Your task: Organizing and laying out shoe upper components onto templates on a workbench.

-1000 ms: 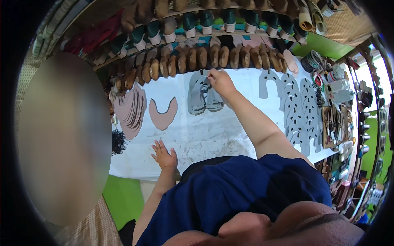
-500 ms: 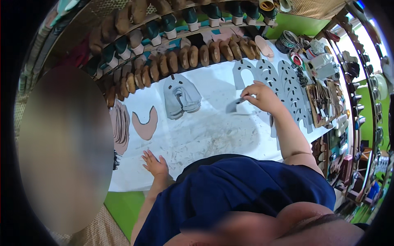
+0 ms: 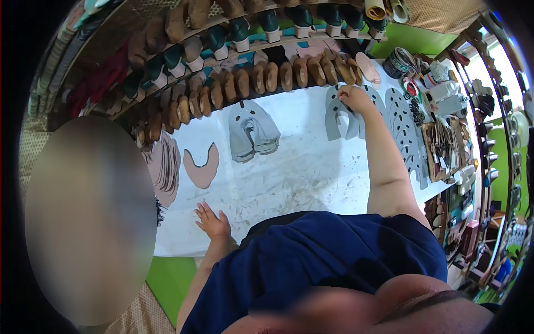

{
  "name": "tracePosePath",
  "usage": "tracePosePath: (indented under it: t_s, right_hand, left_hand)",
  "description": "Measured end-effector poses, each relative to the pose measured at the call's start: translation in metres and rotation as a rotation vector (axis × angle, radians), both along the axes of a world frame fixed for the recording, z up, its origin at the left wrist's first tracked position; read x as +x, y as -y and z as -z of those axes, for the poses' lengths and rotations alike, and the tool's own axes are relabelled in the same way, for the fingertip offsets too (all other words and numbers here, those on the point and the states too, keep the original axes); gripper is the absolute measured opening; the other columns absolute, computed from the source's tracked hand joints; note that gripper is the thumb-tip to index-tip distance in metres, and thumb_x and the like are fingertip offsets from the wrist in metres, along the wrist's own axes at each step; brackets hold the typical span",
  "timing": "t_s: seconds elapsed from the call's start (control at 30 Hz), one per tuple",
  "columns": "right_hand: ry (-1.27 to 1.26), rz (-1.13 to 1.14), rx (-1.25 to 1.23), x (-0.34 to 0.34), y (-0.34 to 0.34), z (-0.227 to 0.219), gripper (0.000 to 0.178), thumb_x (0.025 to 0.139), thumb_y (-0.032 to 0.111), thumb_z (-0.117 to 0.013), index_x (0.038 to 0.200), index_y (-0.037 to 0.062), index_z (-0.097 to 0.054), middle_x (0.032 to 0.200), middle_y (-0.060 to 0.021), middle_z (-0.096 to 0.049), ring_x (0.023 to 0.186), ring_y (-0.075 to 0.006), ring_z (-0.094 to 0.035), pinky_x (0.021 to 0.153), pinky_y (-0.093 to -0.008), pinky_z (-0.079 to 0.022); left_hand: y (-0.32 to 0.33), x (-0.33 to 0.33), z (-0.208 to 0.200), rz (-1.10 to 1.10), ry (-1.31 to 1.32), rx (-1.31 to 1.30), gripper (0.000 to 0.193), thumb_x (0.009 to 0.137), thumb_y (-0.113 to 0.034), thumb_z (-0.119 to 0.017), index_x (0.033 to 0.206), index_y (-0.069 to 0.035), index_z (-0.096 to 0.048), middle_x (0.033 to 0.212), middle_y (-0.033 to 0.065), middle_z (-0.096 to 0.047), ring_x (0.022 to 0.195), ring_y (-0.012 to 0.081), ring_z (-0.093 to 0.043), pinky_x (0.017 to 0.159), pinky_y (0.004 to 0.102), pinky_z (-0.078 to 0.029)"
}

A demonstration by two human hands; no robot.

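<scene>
At the far right of the white table (image 3: 300,167), my right hand (image 3: 355,100) has its fingers pinched together at the top of a grey U-shaped shoe-upper piece (image 3: 334,123). The hand partly hides that piece, and its fingertips barely show. My left hand (image 3: 213,221) rests at the table's near edge, palm down, fingers spread, holding nothing. Ahead of it lies a single pink U-shaped piece (image 3: 201,170) with a dark inner edge. Between my hands, farther back, sits a stack of grey upper pieces (image 3: 253,133) with small dark patches.
Pink pieces (image 3: 166,178) lie overlapped at the left, beside a blurred shape (image 3: 92,222). Brown shoe lasts (image 3: 243,83) line the back below shelved shoes. More grey pieces (image 3: 397,114), a tool tray (image 3: 439,145) and a dark tin (image 3: 399,62) occupy the right.
My right hand has moved away from me, carrying a grey piece from mid-table to the other grey pieces at the back right. The left hand has stayed in place.
</scene>
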State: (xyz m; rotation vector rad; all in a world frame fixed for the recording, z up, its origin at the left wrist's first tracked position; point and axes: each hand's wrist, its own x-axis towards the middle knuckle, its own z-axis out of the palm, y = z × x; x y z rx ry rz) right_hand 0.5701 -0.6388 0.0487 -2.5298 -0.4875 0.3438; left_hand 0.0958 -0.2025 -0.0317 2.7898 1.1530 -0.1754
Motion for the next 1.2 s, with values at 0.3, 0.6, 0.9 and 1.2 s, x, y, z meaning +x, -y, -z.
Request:
tracePosePath:
  t_s: [0.3,0.6,0.9,1.2]
  right_hand:
    - [-0.037,0.031,0.132,-0.066,0.019,-0.062,0.015,0.09,0.01,-0.064,0.103,0.006,-0.068,0.097,-0.0102,-0.071,0.09,-0.0242,-0.066,0.081,-0.0354,-0.05]
    - [-0.2,-0.025,0.285,-0.109,0.061,-0.107,0.015,0.085,0.002,-0.061,0.098,0.001,-0.067,0.084,-0.0049,-0.067,0.078,-0.0144,-0.062,0.073,-0.0296,-0.05]
    - [-0.096,0.051,0.01,-0.007,0.04,0.014,0.017,0.086,0.011,-0.06,0.1,0.0084,-0.07,0.09,-0.009,-0.071,0.079,-0.0224,-0.066,0.075,-0.034,-0.051]
    - [0.042,0.111,0.012,0.04,0.022,0.077,0.014,0.082,0.01,-0.066,0.095,0.0066,-0.071,0.087,-0.0109,-0.071,0.08,-0.023,-0.068,0.073,-0.0353,-0.052]
  left_hand:
    - [-0.003,-0.001,0.002,0.025,0.002,-0.005,0.076,0.091,-0.031,-0.058,0.156,-0.009,-0.025,0.165,0.013,-0.016,0.152,0.0366,-0.011,0.117,0.0637,-0.011]
    - [-0.001,-0.002,-0.002,0.009,0.023,0.016,0.076,0.091,-0.03,-0.058,0.156,-0.009,-0.024,0.165,0.013,-0.017,0.152,0.0362,-0.011,0.117,0.0635,-0.011]
    - [-0.001,0.0,0.0,0.008,0.049,-0.007,0.077,0.087,-0.031,-0.06,0.154,-0.008,-0.029,0.164,0.0149,-0.02,0.151,0.0377,-0.014,0.116,0.0652,-0.01]
    - [-0.004,-0.001,0.0,-0.015,0.006,-0.039,0.079,0.087,-0.033,-0.059,0.155,-0.01,-0.026,0.164,0.0141,-0.018,0.152,0.0368,-0.013,0.117,0.0627,-0.008]
